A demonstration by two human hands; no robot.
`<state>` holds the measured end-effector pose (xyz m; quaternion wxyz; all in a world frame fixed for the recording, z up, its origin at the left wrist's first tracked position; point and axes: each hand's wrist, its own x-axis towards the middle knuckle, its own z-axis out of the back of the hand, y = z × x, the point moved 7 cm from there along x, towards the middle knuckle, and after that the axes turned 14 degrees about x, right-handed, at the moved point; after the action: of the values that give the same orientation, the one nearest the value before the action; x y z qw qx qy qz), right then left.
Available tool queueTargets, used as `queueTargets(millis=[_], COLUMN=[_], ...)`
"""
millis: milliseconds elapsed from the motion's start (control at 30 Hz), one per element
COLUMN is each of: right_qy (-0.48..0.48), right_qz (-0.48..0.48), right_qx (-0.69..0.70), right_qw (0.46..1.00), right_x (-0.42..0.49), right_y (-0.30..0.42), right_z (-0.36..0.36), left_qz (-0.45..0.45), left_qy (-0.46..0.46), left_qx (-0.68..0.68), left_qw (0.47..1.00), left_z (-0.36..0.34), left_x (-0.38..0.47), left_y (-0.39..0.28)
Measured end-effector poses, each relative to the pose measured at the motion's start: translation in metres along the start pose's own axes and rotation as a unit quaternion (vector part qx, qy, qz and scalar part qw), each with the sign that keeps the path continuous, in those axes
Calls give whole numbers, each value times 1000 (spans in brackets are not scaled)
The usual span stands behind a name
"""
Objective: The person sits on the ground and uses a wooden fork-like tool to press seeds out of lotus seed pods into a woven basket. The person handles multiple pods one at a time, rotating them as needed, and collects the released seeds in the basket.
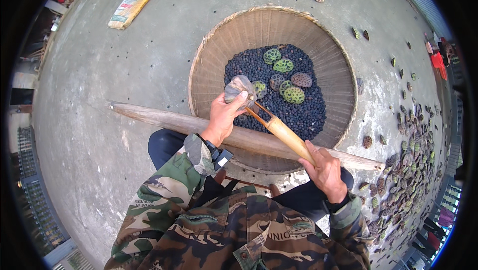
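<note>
My left hand (pixel 221 118) grips a dry grey lotus seed pod (pixel 236 87) over the basket, stem stub showing beside the thumb. In my right hand (pixel 325 171) is the lower end of a split bamboo tool (pixel 288 136). Its narrow prongs reach up to the pod's edge; whether they touch its far side is hidden. Beneath both hands stands a round woven bamboo basket (pixel 332 57) holding many dark lotus seeds (pixel 242 62). Several green and brown emptied-looking pods, such as a green lotus pod (pixel 294 94), lie on the seeds. A long wooden pole (pixel 160 116) crosses the basket's near side.
A heap of lotus pods (pixel 407 180) covers the concrete floor (pixel 93 83) at the right, with strays further up. A printed sack (pixel 138 1) lies at upper left. A red plastic item (pixel 438 64) stands near the right edge. My knees flank the basket's near side.
</note>
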<state>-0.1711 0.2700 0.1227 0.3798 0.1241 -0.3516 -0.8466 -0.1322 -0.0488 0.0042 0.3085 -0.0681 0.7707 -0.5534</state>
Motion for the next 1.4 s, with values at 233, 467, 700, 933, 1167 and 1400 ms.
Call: queueTargets(millis=[233,467,700,933,1167,1400], right_qy=[-43,-34,-256,-177,-236,-198], right_qz=[-17,-73,-112,-201,-186,-204], right_qx=[17,24,39,40,92,84], right_qw=[999,996,959,963,949,955], right_x=[-59,-58,-52,-72,-77,-76], right_y=[14,32,-3,-57,-64,-66], right_z=[-58,-84,-3,-11,-4,-6], left_qz=[85,140,-191,-318,-309,-317], left_qy=[52,56,119,183,198,177], left_qx=[-69,-133,394,669,671,667], left_qw=[993,980,891,647,645,651], left_z=[-20,-38,-19,-20,-19,-19], left_x=[-30,-55,-68,-84,-85,-84], left_y=[7,49,27,43,52,48])
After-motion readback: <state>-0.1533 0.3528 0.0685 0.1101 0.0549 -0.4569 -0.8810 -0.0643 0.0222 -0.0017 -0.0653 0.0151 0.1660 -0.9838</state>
